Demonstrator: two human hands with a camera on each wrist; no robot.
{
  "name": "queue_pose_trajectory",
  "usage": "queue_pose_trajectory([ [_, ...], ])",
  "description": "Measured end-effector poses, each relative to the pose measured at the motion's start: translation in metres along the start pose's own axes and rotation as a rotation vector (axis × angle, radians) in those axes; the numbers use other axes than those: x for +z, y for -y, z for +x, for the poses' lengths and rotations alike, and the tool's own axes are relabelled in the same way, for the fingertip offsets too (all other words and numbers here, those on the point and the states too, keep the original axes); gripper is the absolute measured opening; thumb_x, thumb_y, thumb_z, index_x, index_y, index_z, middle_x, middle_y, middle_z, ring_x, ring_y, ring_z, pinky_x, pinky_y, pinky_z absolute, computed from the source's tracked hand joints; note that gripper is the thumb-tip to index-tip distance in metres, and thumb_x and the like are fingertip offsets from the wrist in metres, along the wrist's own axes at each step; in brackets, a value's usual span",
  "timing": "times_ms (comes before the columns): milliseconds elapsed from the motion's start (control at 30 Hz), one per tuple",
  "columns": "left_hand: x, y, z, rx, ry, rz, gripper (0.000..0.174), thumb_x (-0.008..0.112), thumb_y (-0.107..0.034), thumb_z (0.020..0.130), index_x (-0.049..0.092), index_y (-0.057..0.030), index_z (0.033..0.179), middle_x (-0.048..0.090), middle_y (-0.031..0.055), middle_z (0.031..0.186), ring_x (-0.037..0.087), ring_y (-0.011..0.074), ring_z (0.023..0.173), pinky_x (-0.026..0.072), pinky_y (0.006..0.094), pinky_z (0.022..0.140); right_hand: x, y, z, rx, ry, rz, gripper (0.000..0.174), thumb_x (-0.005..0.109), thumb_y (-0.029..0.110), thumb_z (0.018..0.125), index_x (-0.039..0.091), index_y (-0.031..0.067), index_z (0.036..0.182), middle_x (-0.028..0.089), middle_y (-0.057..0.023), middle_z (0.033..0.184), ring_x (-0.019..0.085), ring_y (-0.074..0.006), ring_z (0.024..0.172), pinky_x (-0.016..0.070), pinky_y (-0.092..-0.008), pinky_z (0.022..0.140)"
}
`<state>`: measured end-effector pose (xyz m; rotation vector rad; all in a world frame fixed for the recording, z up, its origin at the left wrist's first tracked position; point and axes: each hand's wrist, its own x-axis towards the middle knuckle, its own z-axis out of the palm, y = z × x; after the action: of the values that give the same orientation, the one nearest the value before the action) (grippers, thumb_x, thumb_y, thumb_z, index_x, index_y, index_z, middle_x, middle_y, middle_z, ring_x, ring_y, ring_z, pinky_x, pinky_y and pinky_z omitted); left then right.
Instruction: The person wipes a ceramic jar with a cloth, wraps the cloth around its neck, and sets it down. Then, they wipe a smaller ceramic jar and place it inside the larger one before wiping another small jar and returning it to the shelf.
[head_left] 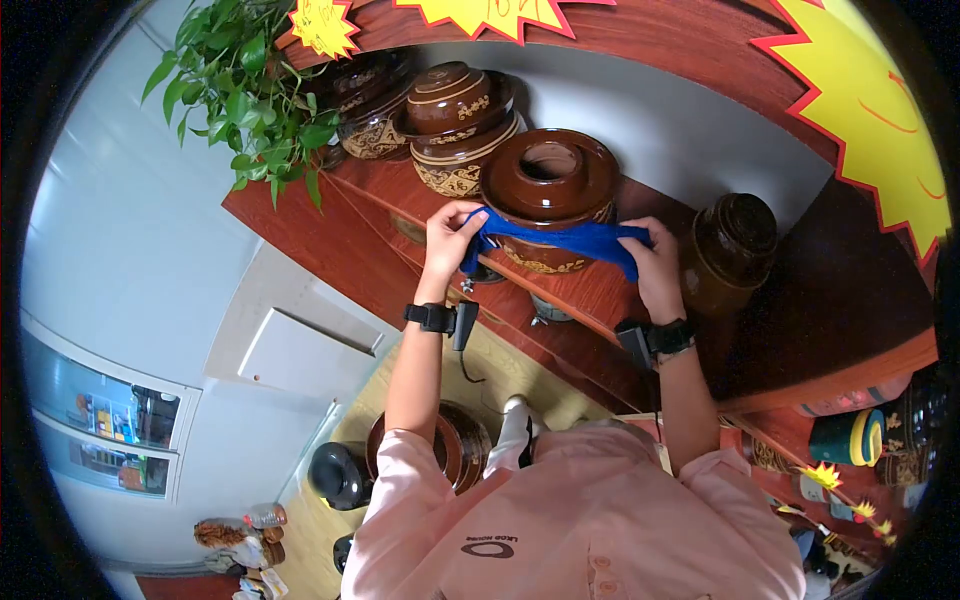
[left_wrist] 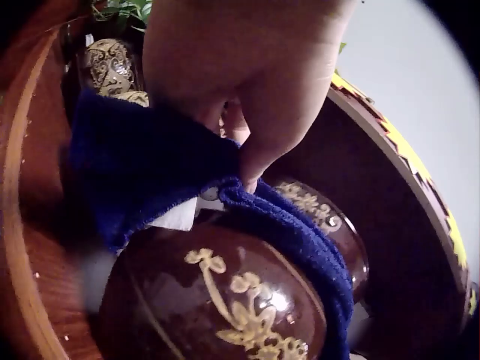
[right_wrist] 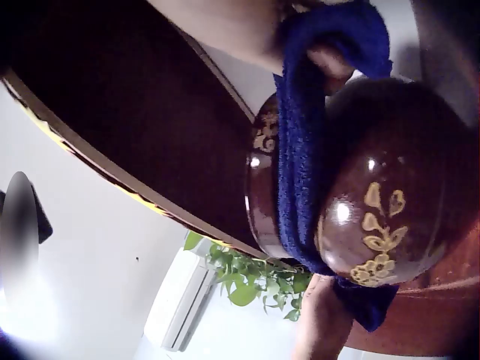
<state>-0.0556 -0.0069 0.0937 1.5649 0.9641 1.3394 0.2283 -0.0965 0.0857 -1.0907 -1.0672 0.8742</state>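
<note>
A blue cloth [head_left: 560, 237] is stretched between both hands across the front of a brown glazed jar [head_left: 540, 258] with a wide lid [head_left: 549, 200]. My left hand [head_left: 452, 240] pinches one end between thumb and fingers, and a loose flap hangs below. At the other end my right hand [head_left: 652, 262] grips the cloth near its corner. In the left wrist view the cloth [left_wrist: 300, 232] curves along the jar's neck, above yellow flower patterns on the jar body [left_wrist: 217, 292]. Seen from the right wrist, the cloth [right_wrist: 301, 180] lies against the jar [right_wrist: 397, 187].
Patterned brown pots [head_left: 452, 150] stand left of the jar on the red wooden shelf [head_left: 590, 295]. To the right is a dark lidded jar [head_left: 735, 245]. A leafy plant [head_left: 250, 100] hangs at upper left, and yellow price signs [head_left: 880, 120] line the upper board.
</note>
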Motion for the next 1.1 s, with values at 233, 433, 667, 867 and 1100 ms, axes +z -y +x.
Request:
queue_pose_trajectory([
  [233,-0.007,0.037,-0.023,-0.118,0.032,-0.174,0.012,0.066,-0.003,0.086,0.064,-0.0008,0.097,0.065,0.0013,0.084,0.058,0.0063,0.074,0.0469,0.0213,0.068,-0.004,-0.021,-0.014,0.066,0.049,-0.005,0.011,0.064,0.001,0.080,0.063,0.0026,0.091,0.063,-0.0042,0.089,0.059,-0.0131,0.081,0.0469,-0.0276,0.075],
  [433,-0.015,0.072,-0.041,-0.171,0.071,0.108,0.012,0.066,-0.002,0.085,0.064,0.0014,0.096,0.067,0.0064,0.084,0.064,0.0114,0.074,0.0529,0.0247,0.066,-0.009,-0.054,-0.021,0.063,0.047,-0.163,0.016,0.060,-0.004,0.075,0.063,0.0018,0.090,0.062,-0.0056,0.087,0.059,-0.0160,0.082,0.0465,-0.0295,0.078],
  [667,-0.008,0.094,-0.049,-0.213,0.018,0.048,0.016,0.061,0.002,0.084,0.059,0.0017,0.100,0.065,0.0088,0.086,0.064,0.0146,0.068,0.0561,0.0281,0.055,-0.007,-0.048,-0.024,0.033,0.041,-0.215,0.021,0.058,-0.005,0.073,0.062,0.0022,0.093,0.062,-0.0074,0.093,0.059,-0.0176,0.090,0.0452,-0.0289,0.083],
  [867,0.006,0.024,-0.045,0.017,-0.019,-0.134,0.021,0.045,-0.005,0.078,0.059,-0.0007,0.093,0.054,0.0017,0.077,0.051,0.0103,0.076,0.0393,0.0217,0.073,-0.004,0.003,-0.028,-0.125,0.096,-0.147,0.030,0.057,-0.001,0.079,0.059,0.0036,0.108,0.061,-0.0068,0.103,0.056,-0.0173,0.101,0.0420,-0.0284,0.092],
  [1100,0.008,-0.032,0.000,-0.185,0.035,-0.041,0.056,0.040,-0.050,0.096,0.060,-0.0003,0.081,0.057,0.0034,0.070,0.052,0.0135,0.069,0.0404,0.0266,0.070,0.018,0.033,-0.010,-0.150,-0.048,0.004,0.042,0.056,0.009,0.087,0.052,0.0037,0.128,0.060,-0.0104,0.119,0.053,-0.0176,0.111,0.0390,-0.0289,0.098],
])
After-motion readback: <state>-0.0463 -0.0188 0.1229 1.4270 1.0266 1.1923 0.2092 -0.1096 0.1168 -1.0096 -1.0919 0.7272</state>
